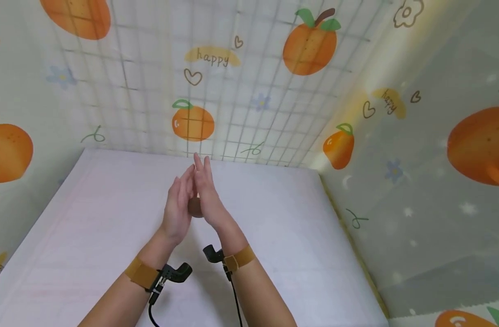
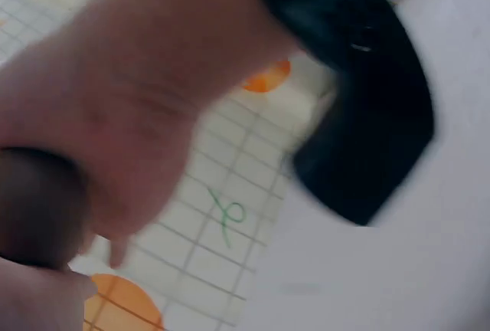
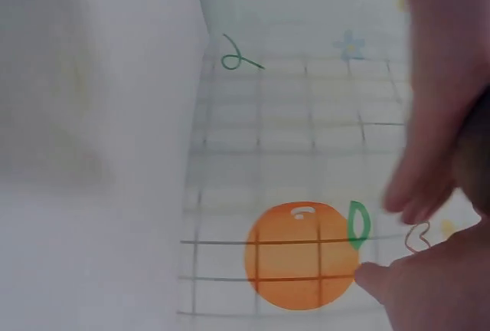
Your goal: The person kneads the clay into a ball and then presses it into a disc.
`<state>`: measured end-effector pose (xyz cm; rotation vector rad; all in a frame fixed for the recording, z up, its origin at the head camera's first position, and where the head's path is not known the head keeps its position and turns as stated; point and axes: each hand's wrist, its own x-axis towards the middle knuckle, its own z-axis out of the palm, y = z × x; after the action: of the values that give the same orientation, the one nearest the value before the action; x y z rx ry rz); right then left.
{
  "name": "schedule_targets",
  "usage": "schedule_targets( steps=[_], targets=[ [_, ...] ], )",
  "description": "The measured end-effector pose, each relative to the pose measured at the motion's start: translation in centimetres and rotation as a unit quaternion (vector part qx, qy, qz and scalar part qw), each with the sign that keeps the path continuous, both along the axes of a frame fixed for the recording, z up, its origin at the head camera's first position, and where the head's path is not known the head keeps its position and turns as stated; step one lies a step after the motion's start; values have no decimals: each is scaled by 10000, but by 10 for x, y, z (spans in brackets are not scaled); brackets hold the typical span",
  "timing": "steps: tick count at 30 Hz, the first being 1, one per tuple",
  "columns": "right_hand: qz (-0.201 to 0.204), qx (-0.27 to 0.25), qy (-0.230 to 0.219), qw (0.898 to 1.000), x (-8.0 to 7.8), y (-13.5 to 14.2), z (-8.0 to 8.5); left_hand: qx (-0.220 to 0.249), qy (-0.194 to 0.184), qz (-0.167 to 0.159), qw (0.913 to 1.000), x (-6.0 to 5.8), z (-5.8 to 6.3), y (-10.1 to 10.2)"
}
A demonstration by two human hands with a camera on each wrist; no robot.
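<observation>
Head view: I see the left hand (image 1: 177, 211) and the right hand (image 1: 209, 196) raised together near the middle, palms facing, fingers straight and pointing toward the back wall (image 1: 151, 106). Neither hand is clenched; I log both as flat, with a small brown ball (image 1: 195, 207) sandwiched between them. The ball sits low between the palms, toward the heels of the hands, its near side exposed to me. The hands appear held over the white table (image 1: 274, 236), with a soft shadow on the surface beneath the forearms.

Left wrist view: the ball shows dark and blurred at the left edge, between the two hands. Right wrist view: only a dark slice of it shows at the right edge, again between the hands. I cannot tell its texture from either.

Rig: each wrist wears a tan strap, left strap (image 1: 141, 272) and right strap (image 1: 241, 258), carrying a small black camera, left camera (image 1: 178, 273) and right camera (image 1: 212, 254). A black cable runs from each toward the bottom of my view.

Surroundings: the back wall bears printed oranges (image 1: 193, 123), grid lines, hearts and "happy" lettering (image 1: 213, 57). The right wall (image 1: 429, 218) is greyer, with similar prints.
</observation>
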<state>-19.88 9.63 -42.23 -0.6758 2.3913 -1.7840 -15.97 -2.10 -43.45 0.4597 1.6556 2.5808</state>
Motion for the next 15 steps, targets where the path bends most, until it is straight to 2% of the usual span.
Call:
schedule_targets(
  steps=[4, 7, 11, 15],
  targets=[
    [272, -142, -125, 9995, 9, 6, -11, -66, 159, 192, 9997, 3, 10, 0],
    [426, -257, -167, 9986, 20, 7, -12, -157, 143, 263, 9994, 0, 11, 0],
    [654, -312, -135, 9973, 35, 7, -3, -143, -81, 375, 9992, -5, 3, 2],
    [622, -106, 105, 9980, 35, 7, 6, -328, -480, 417, 9974, 1, -10, 12]
  ],
)
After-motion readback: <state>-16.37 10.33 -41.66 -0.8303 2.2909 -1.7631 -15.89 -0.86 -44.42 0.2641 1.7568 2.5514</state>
